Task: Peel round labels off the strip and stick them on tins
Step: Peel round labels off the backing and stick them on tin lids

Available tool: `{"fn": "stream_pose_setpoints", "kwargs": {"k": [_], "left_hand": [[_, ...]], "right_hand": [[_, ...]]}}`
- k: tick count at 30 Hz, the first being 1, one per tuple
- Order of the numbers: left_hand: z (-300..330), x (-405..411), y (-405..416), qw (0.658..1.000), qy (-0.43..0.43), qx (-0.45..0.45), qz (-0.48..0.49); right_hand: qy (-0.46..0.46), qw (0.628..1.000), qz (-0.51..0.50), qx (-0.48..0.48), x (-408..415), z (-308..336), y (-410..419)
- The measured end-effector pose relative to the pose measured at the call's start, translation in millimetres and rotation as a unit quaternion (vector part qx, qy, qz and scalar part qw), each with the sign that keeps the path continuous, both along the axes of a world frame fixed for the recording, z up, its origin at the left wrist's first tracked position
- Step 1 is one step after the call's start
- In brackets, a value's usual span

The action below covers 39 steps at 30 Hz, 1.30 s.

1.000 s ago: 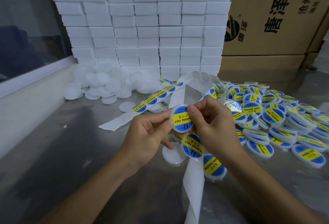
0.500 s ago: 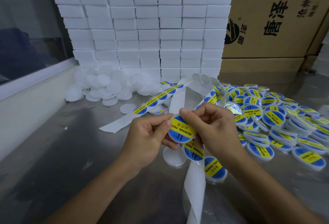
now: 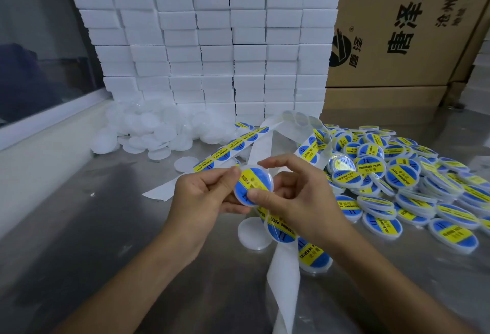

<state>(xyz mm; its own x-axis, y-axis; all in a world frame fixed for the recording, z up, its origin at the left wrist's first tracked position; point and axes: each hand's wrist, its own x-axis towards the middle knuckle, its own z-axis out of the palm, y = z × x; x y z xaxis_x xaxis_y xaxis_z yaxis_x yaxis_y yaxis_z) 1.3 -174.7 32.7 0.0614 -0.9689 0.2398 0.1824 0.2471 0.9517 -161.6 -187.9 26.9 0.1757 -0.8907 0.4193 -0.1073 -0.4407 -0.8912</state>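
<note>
Stacked blocks [image 3: 206, 41] along counter [image 3: 79, 227] back edge; unlabelled tins [image 3: 148, 132] heaped before them, left. Cartons [image 3: 397, 41] back right. Labelled tins [image 3: 413, 190] piled right. Label strip [image 3: 228, 149] crosses centre.

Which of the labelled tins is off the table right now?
The tin held between both hands, left hand and right hand; its blue-and-yellow label faces the camera. Every other labelled tin lies on the table, most in the pile at right.
</note>
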Motion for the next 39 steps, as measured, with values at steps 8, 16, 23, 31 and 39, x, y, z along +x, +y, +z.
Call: {"fn": "stream_pose_setpoints", "kwargs": {"k": [8, 16, 23, 31, 39], "left_hand": [[-5, -2, 1, 0.991, 0.005, 0.002, -0.13], [-3, 1, -5, 0.997, 0.071, 0.024, -0.033], [-6, 0, -5, 0.998, 0.034, 0.046, -0.031], [-8, 5, -8, 0.999, -0.027, 0.036, 0.003], [-31, 5, -15, 0.964, -0.251, -0.069, 0.053]], "right_hand": [[-0.077, 0.994, -0.069, -0.019, 5, -2, 1], [0.046, 0.993, -0.041, -0.099, 5, -5, 3], [0.15, 0.96, -0.129, -0.196, 2, -6, 3], [0.115, 0.95, -0.201, -0.211, -8, -4, -6], [0.163, 0.902, -0.38, -0.122, -74, -4, -38]]}}
